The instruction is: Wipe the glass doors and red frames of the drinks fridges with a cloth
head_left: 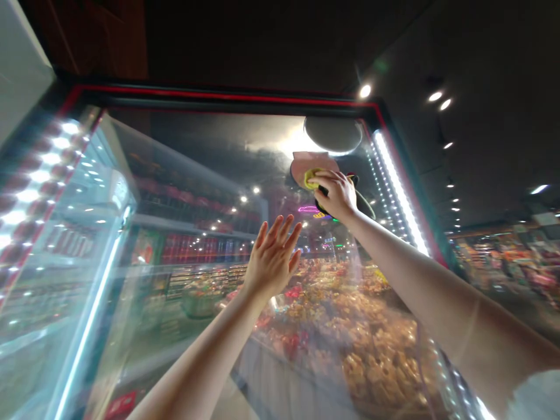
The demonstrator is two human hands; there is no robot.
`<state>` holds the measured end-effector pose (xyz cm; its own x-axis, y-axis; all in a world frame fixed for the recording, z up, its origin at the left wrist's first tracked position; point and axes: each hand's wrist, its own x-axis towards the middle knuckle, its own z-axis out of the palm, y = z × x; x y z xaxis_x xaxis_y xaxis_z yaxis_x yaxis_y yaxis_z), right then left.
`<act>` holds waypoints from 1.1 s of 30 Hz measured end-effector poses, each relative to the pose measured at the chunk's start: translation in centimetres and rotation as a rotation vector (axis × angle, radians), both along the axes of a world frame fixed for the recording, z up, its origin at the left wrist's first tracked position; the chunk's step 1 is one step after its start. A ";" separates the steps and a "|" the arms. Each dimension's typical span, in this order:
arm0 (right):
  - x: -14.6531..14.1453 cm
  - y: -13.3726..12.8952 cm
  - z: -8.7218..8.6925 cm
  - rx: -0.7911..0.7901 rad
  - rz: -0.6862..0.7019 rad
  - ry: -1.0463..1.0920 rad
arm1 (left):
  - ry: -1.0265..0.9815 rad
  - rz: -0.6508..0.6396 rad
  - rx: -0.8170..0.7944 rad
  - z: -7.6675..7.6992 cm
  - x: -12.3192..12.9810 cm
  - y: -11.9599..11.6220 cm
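Observation:
A large glass pane (pixel 219 169) in a dark frame with a red line fills the middle of the view. My left hand (pixel 273 256) is raised against or just before the pane, fingers spread and nothing in it. Higher up and to the right, my right hand (pixel 339 192) is closed on a small yellow pad (pixel 313 178), whose exact kind I cannot make out. Behind that pad is a pinkish rounded shape (pixel 301 165) at the glass. Dark shapes beside the right hand are partly hidden by it.
Bright LED strips run down the left (pixel 50 158) and right (pixel 400 192) sides of the frame. Through or mirrored in the glass appear many golden and red items (pixel 380 361), blurred. A round dark disc (pixel 333 133) sits above my right hand. Ceiling lights (pixel 364 91) shine overhead.

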<state>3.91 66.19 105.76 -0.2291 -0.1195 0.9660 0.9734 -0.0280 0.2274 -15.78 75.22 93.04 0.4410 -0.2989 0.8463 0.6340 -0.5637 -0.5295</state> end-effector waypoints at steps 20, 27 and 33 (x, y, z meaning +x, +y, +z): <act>-8.4 4.8 2.5 0.101 0.094 0.127 | 0.004 0.057 -0.092 -0.1 -7.1 1.1; -8.0 3.6 -0.7 -0.048 0.068 -0.110 | -0.173 0.086 -0.080 0.3 -12.9 3.7; -8.7 5.2 2.0 0.129 0.103 0.138 | -0.139 0.076 -0.069 -0.4 -13.7 5.0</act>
